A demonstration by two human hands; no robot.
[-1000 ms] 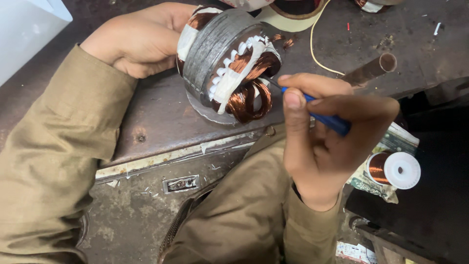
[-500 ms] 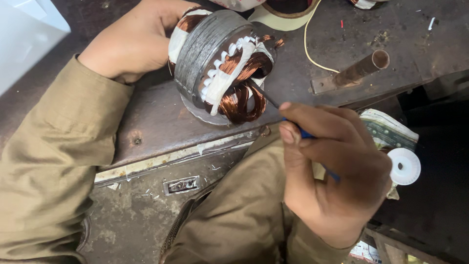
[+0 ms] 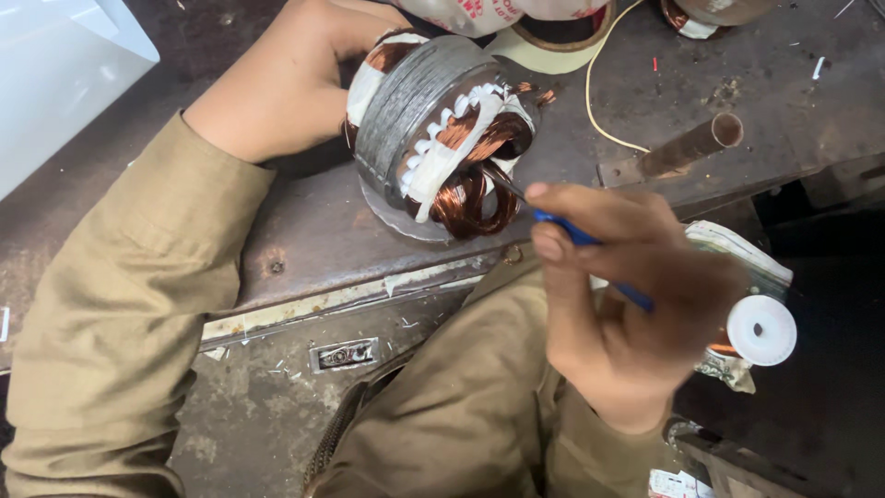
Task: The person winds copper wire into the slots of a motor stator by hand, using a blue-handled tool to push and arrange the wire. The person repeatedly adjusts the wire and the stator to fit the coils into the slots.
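A motor stator [image 3: 406, 115] with a grey laminated core, copper windings and white insulating strips lies on its side on a rusty metal bench [image 3: 304, 249]. My left hand [image 3: 286, 78] grips it from the far side. My right hand [image 3: 627, 295] holds a blue-handled tool [image 3: 576, 235] like a pen, and its thin metal tip reaches the copper coil [image 3: 470, 198] at the stator's near end. Both arms wear khaki sleeves.
A rusty pipe [image 3: 691, 146] lies on the bench at right, with a yellow wire [image 3: 599, 101] curling behind it. A white spool of copper wire [image 3: 761, 329] sits under my right hand. A tape roll [image 3: 553, 41] and a white box [image 3: 55, 83] are at the back.
My right hand dropped away from the stator and then came back, so the tool tip again touches the copper coil. The left hand kept its grip on the stator.
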